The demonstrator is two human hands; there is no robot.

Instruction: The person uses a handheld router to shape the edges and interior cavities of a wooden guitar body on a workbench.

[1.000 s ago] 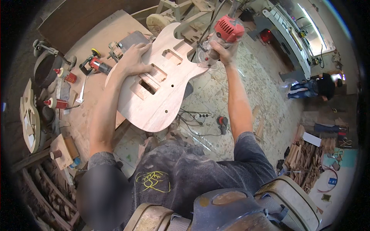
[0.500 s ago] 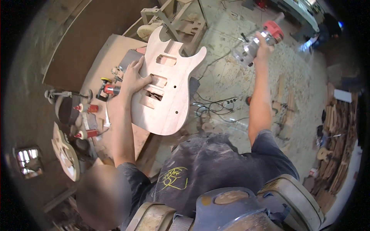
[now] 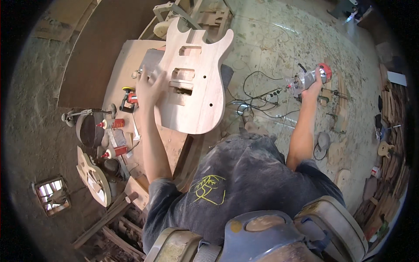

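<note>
A pale unfinished electric guitar body (image 3: pixel 200 105) lies on the bench, with routed cavities along its middle and two dark holes toward its right edge. My left hand (image 3: pixel 150 87) hovers at the body's left edge, its slightly blurred fingers apart and holding nothing. Out to the right, over the floor, my right hand (image 3: pixel 312 90) is closed around a handheld router (image 3: pixel 303 81) with a red top and a clear base. The router's tip points left, toward the guitar body. My right fingertips are partly hidden behind the tool.
On the bench (image 3: pixel 163 146) left of the body are a small red power tool (image 3: pixel 132 98) and red-and-white glue bottles (image 3: pixel 112 124). Another guitar body (image 3: pixel 94 177) leans at lower left. Black cables (image 3: pixel 257 111) tangle on the floor. Wood pieces (image 3: pixel 388 179) are stacked at far right.
My left hand has lifted off the guitar body's face to its left edge. My right hand has swung the router lower and nearer to me. The view has shifted.
</note>
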